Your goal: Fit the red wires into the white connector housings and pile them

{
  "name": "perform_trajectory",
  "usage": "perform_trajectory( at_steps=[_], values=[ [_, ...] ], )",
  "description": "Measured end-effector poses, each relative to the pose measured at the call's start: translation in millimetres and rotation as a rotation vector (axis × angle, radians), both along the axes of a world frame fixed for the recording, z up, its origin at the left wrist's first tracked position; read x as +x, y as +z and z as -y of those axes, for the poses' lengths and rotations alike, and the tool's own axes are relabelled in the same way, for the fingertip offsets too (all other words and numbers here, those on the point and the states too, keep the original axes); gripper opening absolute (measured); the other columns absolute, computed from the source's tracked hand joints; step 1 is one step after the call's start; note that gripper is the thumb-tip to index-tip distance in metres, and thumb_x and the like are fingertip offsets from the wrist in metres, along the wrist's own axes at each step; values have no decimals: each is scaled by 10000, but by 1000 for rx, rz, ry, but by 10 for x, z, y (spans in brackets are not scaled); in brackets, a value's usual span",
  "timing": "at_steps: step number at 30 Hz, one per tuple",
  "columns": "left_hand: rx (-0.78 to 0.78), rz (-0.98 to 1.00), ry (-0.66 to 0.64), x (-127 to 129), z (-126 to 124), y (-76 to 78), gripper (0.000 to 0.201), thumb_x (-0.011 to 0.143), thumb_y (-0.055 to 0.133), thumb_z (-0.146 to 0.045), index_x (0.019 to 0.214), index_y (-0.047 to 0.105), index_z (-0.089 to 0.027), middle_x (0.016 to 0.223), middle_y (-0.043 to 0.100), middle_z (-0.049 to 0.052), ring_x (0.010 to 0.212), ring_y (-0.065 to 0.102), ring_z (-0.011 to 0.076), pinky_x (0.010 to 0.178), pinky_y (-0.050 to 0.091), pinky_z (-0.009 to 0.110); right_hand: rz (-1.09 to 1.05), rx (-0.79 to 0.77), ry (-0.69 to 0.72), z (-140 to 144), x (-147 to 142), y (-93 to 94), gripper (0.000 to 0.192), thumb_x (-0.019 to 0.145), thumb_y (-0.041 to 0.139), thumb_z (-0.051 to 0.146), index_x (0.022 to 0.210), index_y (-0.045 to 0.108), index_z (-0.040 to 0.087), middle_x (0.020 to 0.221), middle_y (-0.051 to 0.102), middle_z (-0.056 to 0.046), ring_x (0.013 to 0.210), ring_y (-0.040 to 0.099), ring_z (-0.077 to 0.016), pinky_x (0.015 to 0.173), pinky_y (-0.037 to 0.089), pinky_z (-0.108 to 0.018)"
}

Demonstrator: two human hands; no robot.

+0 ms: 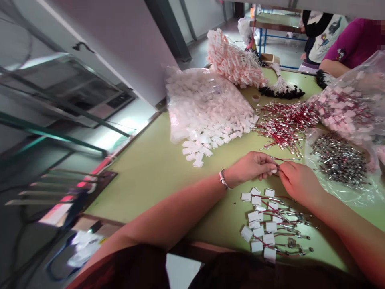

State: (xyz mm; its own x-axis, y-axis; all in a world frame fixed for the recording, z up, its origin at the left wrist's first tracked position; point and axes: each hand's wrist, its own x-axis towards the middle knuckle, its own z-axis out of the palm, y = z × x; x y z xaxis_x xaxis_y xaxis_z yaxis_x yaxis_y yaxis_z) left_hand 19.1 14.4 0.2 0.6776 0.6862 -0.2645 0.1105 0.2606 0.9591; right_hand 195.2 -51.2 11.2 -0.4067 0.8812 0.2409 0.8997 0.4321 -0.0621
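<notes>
Left hand: the left hand [251, 167] is held over the green table [150, 168], just above the finished pieces; its fingertips are pinched on a small white connector [274, 171].
Right hand: the right hand [297, 182] is met fingertip to fingertip with the left hand; its fingers are closed on a thin red wire [278, 159] at the connector. The two hands are brought together, touching at the pinch.
Bracelet: a bracelet [223, 179] is worn on the left wrist.
White connector: it is held between both hands, above and just beyond the finished pieces; most of it is hidden by the fingers.
Finished pieces: a small cluster of white connectors with red wires and metal ends [267, 224] is laid flat on the table directly below the hands, nearer the person.
Loose connectors: a clear bag spilling white connectors [207, 112] is seen beyond the hands and to their left.
Red wires: a loose heap of red wires [282, 122] is spread just beyond the hands, right of the spilled connectors.
Metal parts: a clear bag of small metal parts [339, 160] is placed right of the hands.
Pink-white bag: a bag of mixed white pieces and red wires [345, 108] is set beyond the metal parts.
Far bundles: a bundled mass of pink-white pieces [231, 60] and a black-tipped bundle [281, 90] are lying at the table's far end.
Other person: an arm in a purple sleeve [351, 46] is seen at the far right corner, well apart from the hands.
</notes>
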Motion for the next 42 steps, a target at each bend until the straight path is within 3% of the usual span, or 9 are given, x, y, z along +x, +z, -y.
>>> perform_trajectory(
  at_steps=[9, 21, 25, 26, 28, 31, 32, 35, 42],
  values=[
    [-17, -2, -36, -143, 89, 66, 199, 810, 649, -316, 847, 651, -120, 580, 569, -44, 435, 456, 25, 419, 359, 154, -474, -319, -57, 24, -19, 66, 178, 833, 516, 271, 679, 583, 211, 555, 561, 29, 499, 469, -122, 510, 340, -247],
    [36, -128, -20, -180, 255, -76, 198, 810, 611, -312, 870, 636, -125, 560, 550, -48, 406, 436, 38, 423, 371, 177, -383, -352, 57, 70, -122, 9, 258, 833, 451, 177, 584, 518, 186, 560, 519, 9, 538, 450, -111, 549, 320, -248],
    [420, -174, -58, -363, 228, -22, 211, 796, 621, -331, 890, 657, -145, 749, 633, 29, 641, 569, 112, 621, 502, 258, -364, -493, 53, 99, -160, 33, 246, 824, 493, 178, 587, 557, 185, 548, 544, 16, 512, 443, -103, 523, 312, -240],
    [601, -215, -15, -492, 199, 1, 229, 764, 658, -344, 896, 667, -157, 861, 646, 57, 776, 594, 150, 726, 517, 297, -342, -542, 76, 120, -170, 57, 246, 820, 505, 177, 583, 573, 186, 543, 552, 16, 505, 442, -102, 517, 312, -242],
    [867, -429, 336, -843, 130, 21, 286, 764, 653, -388, 949, 659, -171, 1058, 618, 98, 993, 572, 220, 896, 489, 383, -317, -632, 165, 165, -182, 123, 222, 809, 542, 185, 604, 624, 193, 563, 580, 15, 511, 463, -101, 520, 327, -243],
    [869, -830, 931, -1411, 44, -59, 310, 864, 500, -392, 1041, 622, -168, 1166, 567, 131, 1160, 501, 276, 1023, 407, 464, -351, -677, 266, 170, -151, 218, 177, 822, 575, 235, 688, 690, 223, 642, 632, 15, 561, 521, -102, 558, 377, -241],
    [778, -923, 977, -1547, 26, -108, 355, 886, 455, -394, 1111, 594, -158, 1218, 544, 150, 1206, 474, 288, 1049, 381, 477, -363, -651, 236, 143, -124, 230, 195, 841, 559, 247, 701, 695, 230, 660, 645, 15, 574, 536, -105, 572, 392, -244],
    [599, -990, 821, -1651, -9, -239, 511, 931, 353, -416, 1346, 430, -129, 1418, 422, 178, 1356, 334, 304, 1134, 254, 502, -287, -449, 22, 0, -17, 160, 238, 879, 502, 234, 723, 682, 224, 726, 669, -5, 606, 565, -126, 605, 420, -277],
    [444, -769, 859, -976, -254, -268, 628, 944, 320, -470, 1447, 295, -94, 1570, 142, 163, 1460, 30, 248, 1187, 60, 424, 29, -211, -61, -119, 10, -167, 113, 879, 547, 223, 880, 654, 188, 909, 627, -58, 745, 594, -170, 605, 409, -286]
  ],
)
